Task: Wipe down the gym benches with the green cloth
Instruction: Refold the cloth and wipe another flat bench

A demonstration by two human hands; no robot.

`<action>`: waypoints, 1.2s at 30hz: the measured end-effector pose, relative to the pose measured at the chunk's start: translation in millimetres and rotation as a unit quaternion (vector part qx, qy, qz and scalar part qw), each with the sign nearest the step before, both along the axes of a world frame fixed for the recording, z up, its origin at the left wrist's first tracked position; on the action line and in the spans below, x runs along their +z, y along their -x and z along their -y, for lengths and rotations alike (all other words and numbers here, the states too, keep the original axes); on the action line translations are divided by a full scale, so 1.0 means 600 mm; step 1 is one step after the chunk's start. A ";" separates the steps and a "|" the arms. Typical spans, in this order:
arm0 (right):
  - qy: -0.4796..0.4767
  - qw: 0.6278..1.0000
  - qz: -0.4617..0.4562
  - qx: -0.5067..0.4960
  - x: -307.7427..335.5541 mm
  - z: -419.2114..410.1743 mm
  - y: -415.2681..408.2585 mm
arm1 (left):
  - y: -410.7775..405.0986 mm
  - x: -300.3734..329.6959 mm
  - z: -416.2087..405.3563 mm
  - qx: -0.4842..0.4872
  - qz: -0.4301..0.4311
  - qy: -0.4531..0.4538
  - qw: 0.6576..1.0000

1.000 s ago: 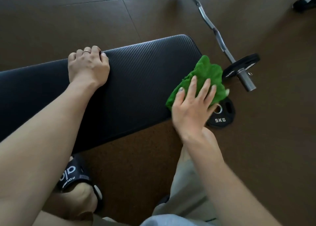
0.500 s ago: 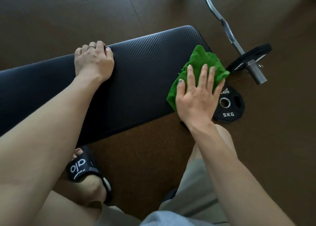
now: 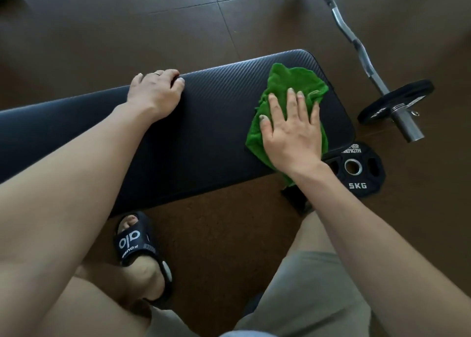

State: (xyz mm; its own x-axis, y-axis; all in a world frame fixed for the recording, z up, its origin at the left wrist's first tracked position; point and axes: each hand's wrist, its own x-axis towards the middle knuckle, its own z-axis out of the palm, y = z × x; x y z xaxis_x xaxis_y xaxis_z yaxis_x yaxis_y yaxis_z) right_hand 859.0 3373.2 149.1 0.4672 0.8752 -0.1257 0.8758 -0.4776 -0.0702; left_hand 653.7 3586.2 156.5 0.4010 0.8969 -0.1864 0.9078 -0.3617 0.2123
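At the right end of the bench [image 3: 204, 122] our right hand [image 3: 293, 135] presses flat on the cloth [image 3: 293, 81], left hand [image 3: 155, 92] gripping the far edge; the whole left stretch looks left to wipe.

Bare arms, ring [image 3: 157, 74], grey shorts [image 3: 313, 296], black slide sandal [image 3: 137, 242] (white lettering).

Pretty dim, warm indoor light; soft sheen on the brown tiled floor [image 3: 178, 18] top right; wide-angle bend at the edges; forearms up close look soft; chrome curl bar [image 3: 356, 43] catches a little glare.
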 end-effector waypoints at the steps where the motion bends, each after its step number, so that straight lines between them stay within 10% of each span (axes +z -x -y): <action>1: -0.005 1.000 -0.004 0.007 0.001 -0.004 0.018 | 0.007 0.005 0.004 0.004 0.013 0.009 1.000; 6: -0.047 0.979 -0.079 0.185 -0.002 0.053 0.179 | 0.064 0.045 0.051 0.060 0.155 -0.003 0.986; 10: -0.023 0.988 -0.063 0.139 0.002 -0.036 0.130 | 0.140 0.077 0.109 0.161 0.231 -0.076 0.957; 17: 0.000 0.967 -0.056 0.248 0.012 -0.267 0.245 | 0.207 0.078 0.130 0.217 0.208 -0.073 0.951; 26: -0.039 0.874 -0.080 0.478 0.004 -0.151 0.330 | 0.192 0.076 0.095 0.166 0.059 -0.009 0.984; 36: 0.008 0.992 -0.036 0.124 0.007 -0.235 0.101 | 0.149 0.074 0.107 0.080 0.125 -0.028 0.989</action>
State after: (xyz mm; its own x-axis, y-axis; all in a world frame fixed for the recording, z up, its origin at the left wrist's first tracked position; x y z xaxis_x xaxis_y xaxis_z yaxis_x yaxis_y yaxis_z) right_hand 798.5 3514.3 153.4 0.2263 0.9599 -0.1657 0.9597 -0.2488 -0.1306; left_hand 564.4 3522.0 200.6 0.2809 0.9586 -0.0478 0.8760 -0.2357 0.4208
